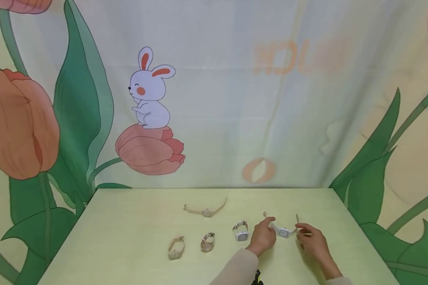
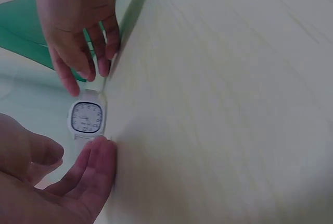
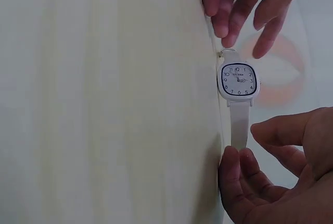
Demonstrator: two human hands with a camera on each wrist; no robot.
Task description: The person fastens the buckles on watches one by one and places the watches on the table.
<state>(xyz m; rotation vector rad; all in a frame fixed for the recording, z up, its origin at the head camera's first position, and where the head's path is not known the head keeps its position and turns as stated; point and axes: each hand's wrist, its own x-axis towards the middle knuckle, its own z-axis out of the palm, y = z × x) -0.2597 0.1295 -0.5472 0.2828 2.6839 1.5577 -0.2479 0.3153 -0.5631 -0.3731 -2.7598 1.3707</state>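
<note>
A white wristwatch (image 1: 283,232) with a squarish dial lies face up on the table, its strap unfastened and both ends curving upward. My left hand (image 1: 264,236) is at the strap's buckle side, its fingers loosely extended and the thumb apart from them in the left wrist view. At the opposite strap end is my right hand (image 1: 312,239). In the right wrist view, its fingertips (image 3: 231,156) meet the white strap (image 3: 239,125), and the thumb stays beside it without pinching. The dial (image 3: 239,80) shows fully between both hands.
Just left of my left hand stands another white watch (image 1: 241,236), its strap looped. Farther left are a metallic-looking watch (image 1: 207,247) and a beige looped watch (image 1: 176,253). An open-strapped beige watch (image 1: 207,213) lies behind them. A printed curtain (image 1: 214,118) hangs along the table's (image 1: 128,229) back edge.
</note>
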